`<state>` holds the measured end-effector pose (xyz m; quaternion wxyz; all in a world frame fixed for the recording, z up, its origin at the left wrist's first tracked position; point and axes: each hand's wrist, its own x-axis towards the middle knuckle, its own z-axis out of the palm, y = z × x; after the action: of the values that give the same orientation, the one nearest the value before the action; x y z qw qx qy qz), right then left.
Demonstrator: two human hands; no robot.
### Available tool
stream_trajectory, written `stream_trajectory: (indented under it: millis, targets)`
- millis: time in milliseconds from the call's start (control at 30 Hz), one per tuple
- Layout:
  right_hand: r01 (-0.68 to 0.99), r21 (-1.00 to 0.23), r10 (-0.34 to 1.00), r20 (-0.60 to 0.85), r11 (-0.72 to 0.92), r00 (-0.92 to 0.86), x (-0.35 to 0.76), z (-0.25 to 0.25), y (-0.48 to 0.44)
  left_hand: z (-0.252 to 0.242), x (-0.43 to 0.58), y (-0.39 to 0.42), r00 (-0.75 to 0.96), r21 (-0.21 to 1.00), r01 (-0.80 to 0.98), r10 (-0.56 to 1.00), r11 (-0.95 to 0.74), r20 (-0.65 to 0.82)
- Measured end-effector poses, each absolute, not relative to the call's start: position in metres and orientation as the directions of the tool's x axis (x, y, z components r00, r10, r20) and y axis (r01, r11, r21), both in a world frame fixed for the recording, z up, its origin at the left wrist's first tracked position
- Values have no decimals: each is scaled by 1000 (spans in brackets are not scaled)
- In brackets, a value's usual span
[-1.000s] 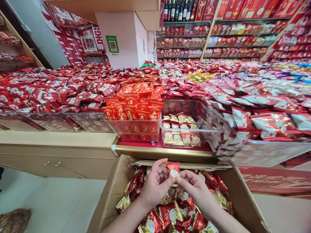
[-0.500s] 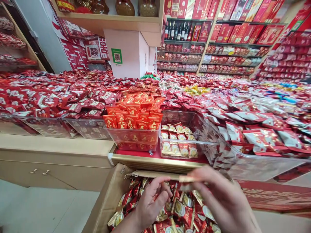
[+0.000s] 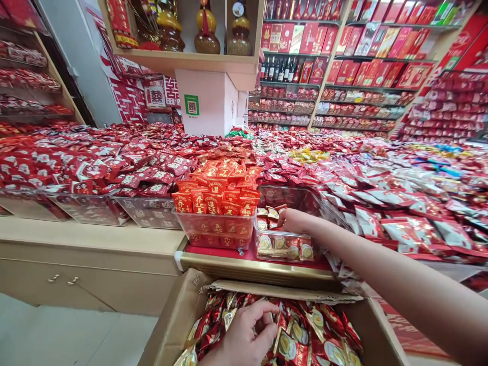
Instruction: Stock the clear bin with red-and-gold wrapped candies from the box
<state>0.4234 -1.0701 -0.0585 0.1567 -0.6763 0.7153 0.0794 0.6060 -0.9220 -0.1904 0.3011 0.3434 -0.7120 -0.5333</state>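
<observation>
Fingers point(image 3: 263, 307) of the left hand point(image 3: 249, 325) curl toward the thumb, a narrow gap between, low over red-and-gold packets point(image 3: 299, 333) in the cardboard box point(image 3: 173, 315). Farther right, the right hand point(image 3: 297, 221), arm outstretched, dips into the clear bin point(image 3: 299, 197) among similar packets; whether its grip holds one cannot be told. Half a second earlier, it held a packet above the box.

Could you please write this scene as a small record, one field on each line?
Left hand: over the open cardboard box, partly curled
Right hand: inside the clear bin; whether it grips anything cannot be told
Box contents: red and gold packets
Bin contents: similar packets, in rows at the front
Beside the bin: orange packets in another clear container
Background: shelves with bottles
</observation>
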Motion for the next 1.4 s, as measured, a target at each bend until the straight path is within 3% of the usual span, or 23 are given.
stream_trajectory:
  millis: [433,900,1000,1133,1200,1267,1333,1400]
  targets:
    - [-995,87,-920,-384,49,-79,430,-64,-1074,-197,603,-921,-629,958,-243,-777,152,-36]
    - [-990,134,-912,-409,-34,-24,427,-76,-1083,-200,603,-922,-643,905,-370,-761,212,-85]
    - [-996,87,-937,-349,-14,-17,427,-69,-1082,-201,605,-923,-708,849,-410,-703,334,-65]
    - [-999,10,-998,-53,35,-35,431,-38,-1054,-209,607,-923,-766,824,-433,-632,366,-122]
    - [-996,-76,-989,147,-37,26,437,-31,-1018,-213,608,-923,-780,830,-420,-613,366,-124]
    - [-939,-192,-925,314,-284,215,443,-45,-971,-216,608,-922,-787,846,-392,-608,361,-105]
    - [-821,-135,-829,169,-555,533,447,-85,-926,-217,608,-921,-788,855,-377,-608,356,-95]
    - [-784,-64,-786,32,-618,617,447,-139,-893,-217,606,-921,-788,843,-409,-601,350,-133]
